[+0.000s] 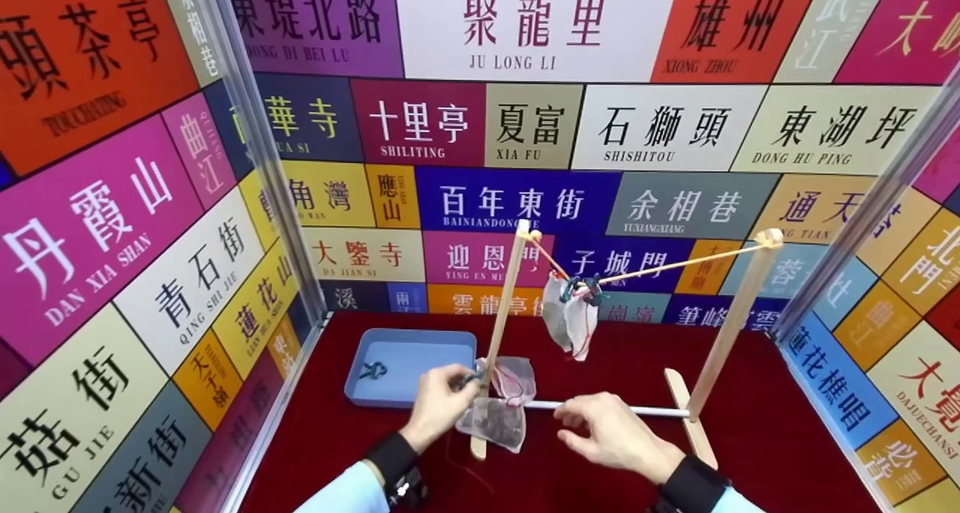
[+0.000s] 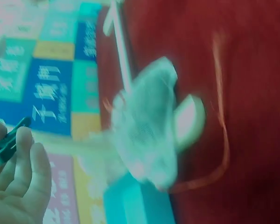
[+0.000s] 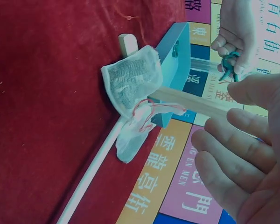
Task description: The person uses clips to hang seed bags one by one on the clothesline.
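Observation:
My left hand (image 1: 437, 402) pinches a small dark-green plastic clip (image 3: 230, 63) between thumb and fingertips, close to the left wooden post (image 1: 507, 295). Beside that hand, white mesh pouches (image 1: 495, 423) with red cords lie around the foot of the post, over the end of a white rod (image 1: 645, 410). Relaxed and holding nothing, my right hand (image 1: 611, 432) hovers near the rod, to the right of the pouches. More pale pouches (image 1: 574, 322) hang from a yellowish cord (image 1: 679, 262) between the posts, bunched with dark-green clips (image 1: 586, 289).
A blue tray (image 1: 411, 338) with a green clip (image 1: 374, 370) inside stands at the left. The right wooden post (image 1: 731, 333) rises from a wooden foot (image 1: 690, 423). Dark red cloth (image 1: 360, 453) covers the table, with printed panels around it.

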Demonstrator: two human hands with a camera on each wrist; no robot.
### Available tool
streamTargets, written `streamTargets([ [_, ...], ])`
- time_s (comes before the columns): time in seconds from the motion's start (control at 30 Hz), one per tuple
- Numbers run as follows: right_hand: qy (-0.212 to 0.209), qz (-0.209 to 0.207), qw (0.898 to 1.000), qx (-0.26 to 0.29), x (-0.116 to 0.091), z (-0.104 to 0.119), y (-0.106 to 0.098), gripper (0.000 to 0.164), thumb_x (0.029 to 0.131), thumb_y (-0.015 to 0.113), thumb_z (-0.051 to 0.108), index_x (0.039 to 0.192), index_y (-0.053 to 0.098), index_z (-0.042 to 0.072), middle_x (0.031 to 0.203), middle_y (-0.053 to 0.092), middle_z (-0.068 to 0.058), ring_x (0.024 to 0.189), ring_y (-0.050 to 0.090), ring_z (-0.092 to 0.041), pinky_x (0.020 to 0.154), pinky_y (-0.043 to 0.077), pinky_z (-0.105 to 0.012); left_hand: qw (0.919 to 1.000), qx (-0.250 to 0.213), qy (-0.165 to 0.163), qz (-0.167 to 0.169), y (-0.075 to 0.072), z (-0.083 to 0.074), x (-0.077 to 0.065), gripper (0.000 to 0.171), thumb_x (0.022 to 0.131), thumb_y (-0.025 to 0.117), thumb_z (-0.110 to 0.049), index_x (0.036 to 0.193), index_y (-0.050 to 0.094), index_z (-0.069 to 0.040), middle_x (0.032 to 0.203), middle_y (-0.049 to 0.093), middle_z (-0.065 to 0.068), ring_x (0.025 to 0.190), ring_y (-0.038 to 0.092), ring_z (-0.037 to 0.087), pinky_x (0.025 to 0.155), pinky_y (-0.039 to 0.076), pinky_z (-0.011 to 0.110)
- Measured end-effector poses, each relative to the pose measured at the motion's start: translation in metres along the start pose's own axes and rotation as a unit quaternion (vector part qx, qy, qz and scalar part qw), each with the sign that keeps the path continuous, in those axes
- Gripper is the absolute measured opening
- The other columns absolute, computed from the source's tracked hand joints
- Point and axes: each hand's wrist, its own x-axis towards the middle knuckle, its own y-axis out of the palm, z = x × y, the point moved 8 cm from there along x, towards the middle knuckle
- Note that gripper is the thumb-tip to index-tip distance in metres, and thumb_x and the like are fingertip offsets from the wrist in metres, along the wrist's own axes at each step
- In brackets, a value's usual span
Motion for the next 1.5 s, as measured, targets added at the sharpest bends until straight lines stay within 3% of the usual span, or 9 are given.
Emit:
streamTargets([
  [0.2, -0.017, -0.048, 0.999, 0.007, 0.007, 0.008, 0.000, 0.025, 0.087, 0.091, 0.011, 0.110, 0.081, 0.012, 0.092, 0.082, 0.003, 0.079, 0.079, -0.011, 0.070, 0.061, -0.021, 0.9940, -0.036, 0.006, 0.103, 0.027, -0.028, -0.012, 0.015, 0.101, 0.076, -0.010, 0.113, 0.084, -0.004, 0.097, 0.084, 0.014, 0.065, 0.063, -0.002, 0.062, 0.056, 0.017],
  [0.33, -0.017, -0.091, 0.996, 0.001, 0.015, 0.011, -0.004, 0.042, 0.083, 0.099, 0.020, 0.119, 0.080, 0.011, 0.099, 0.081, 0.003, 0.085, 0.079, -0.014, 0.071, 0.064, -0.025, 0.9849, -0.073, -0.001, 0.157, 0.042, -0.040, -0.019, 0.015, 0.104, 0.074, -0.011, 0.113, 0.083, -0.003, 0.101, 0.083, 0.022, 0.068, 0.068, 0.002, 0.065, 0.063, 0.023],
  [0.5, -0.053, -0.111, 0.992, 0.006, 0.024, 0.019, -0.004, 0.054, 0.078, 0.103, 0.026, 0.124, 0.080, 0.012, 0.106, 0.082, 0.003, 0.091, 0.079, -0.015, 0.077, 0.064, -0.027, 0.9721, -0.140, -0.015, 0.188, 0.057, -0.046, -0.027, 0.016, 0.105, 0.073, -0.007, 0.116, 0.081, 0.001, 0.096, 0.082, 0.019, 0.073, 0.074, 0.008, 0.072, 0.070, 0.033],
  [0.6, -0.088, -0.122, 0.989, 0.002, 0.025, 0.024, -0.002, 0.048, 0.076, 0.103, 0.020, 0.118, 0.082, 0.013, 0.104, 0.082, 0.004, 0.090, 0.078, -0.011, 0.079, 0.064, -0.026, 0.9649, -0.176, -0.027, 0.193, 0.063, -0.047, -0.031, 0.017, 0.106, 0.072, -0.006, 0.119, 0.079, 0.003, 0.091, 0.081, 0.008, 0.073, 0.074, 0.005, 0.073, 0.069, 0.027],
  [0.67, -0.104, -0.130, 0.986, -0.008, 0.024, 0.026, -0.001, 0.045, 0.073, 0.104, 0.018, 0.114, 0.083, 0.015, 0.102, 0.082, 0.005, 0.090, 0.078, -0.007, 0.079, 0.064, -0.023, 0.9608, -0.197, -0.032, 0.192, 0.065, -0.047, -0.033, 0.019, 0.106, 0.071, -0.005, 0.119, 0.077, 0.007, 0.088, 0.079, 0.010, 0.071, 0.072, 0.003, 0.072, 0.066, 0.022],
  [0.87, -0.134, -0.130, 0.982, -0.037, 0.022, 0.029, 0.002, 0.044, 0.073, 0.102, 0.017, 0.113, 0.084, 0.014, 0.100, 0.082, 0.005, 0.088, 0.078, -0.006, 0.078, 0.063, -0.021, 0.9577, -0.211, -0.034, 0.193, 0.062, -0.046, -0.037, 0.024, 0.107, 0.070, -0.004, 0.122, 0.073, 0.015, 0.100, 0.074, 0.044, 0.070, 0.069, 0.004, 0.071, 0.064, 0.019],
  [1.17, -0.151, -0.158, 0.971, -0.097, 0.005, 0.017, -0.009, 0.040, 0.073, 0.101, 0.017, 0.108, 0.083, 0.010, 0.097, 0.081, 0.002, 0.079, 0.077, -0.009, 0.072, 0.064, -0.026, 0.9800, -0.155, -0.061, 0.108, 0.023, -0.029, -0.022, 0.016, 0.107, 0.071, -0.011, 0.113, 0.079, 0.002, 0.096, 0.080, 0.018, 0.069, 0.069, 0.009, 0.064, 0.061, 0.021],
  [1.4, -0.151, -0.158, 0.969, -0.119, -0.018, -0.003, -0.018, 0.033, 0.074, 0.099, 0.008, 0.102, 0.084, 0.012, 0.090, 0.079, 0.006, 0.073, 0.075, -0.007, 0.065, 0.060, -0.024, 0.9901, -0.071, -0.108, 0.054, -0.012, 0.012, -0.020, 0.017, 0.104, 0.072, -0.011, 0.113, 0.078, 0.003, 0.097, 0.080, 0.019, 0.072, 0.070, 0.013, 0.068, 0.062, 0.024],
  [1.5, -0.158, -0.167, 0.963, -0.139, -0.025, -0.007, -0.021, 0.008, 0.092, 0.091, 0.013, 0.096, 0.084, 0.012, 0.082, 0.075, 0.008, 0.067, 0.071, -0.005, 0.061, 0.058, -0.023, 0.9892, 0.001, -0.141, 0.039, -0.021, 0.036, -0.026, 0.016, 0.100, 0.073, -0.009, 0.110, 0.081, 0.001, 0.093, 0.081, 0.019, 0.071, 0.072, 0.015, 0.065, 0.062, 0.027],
])
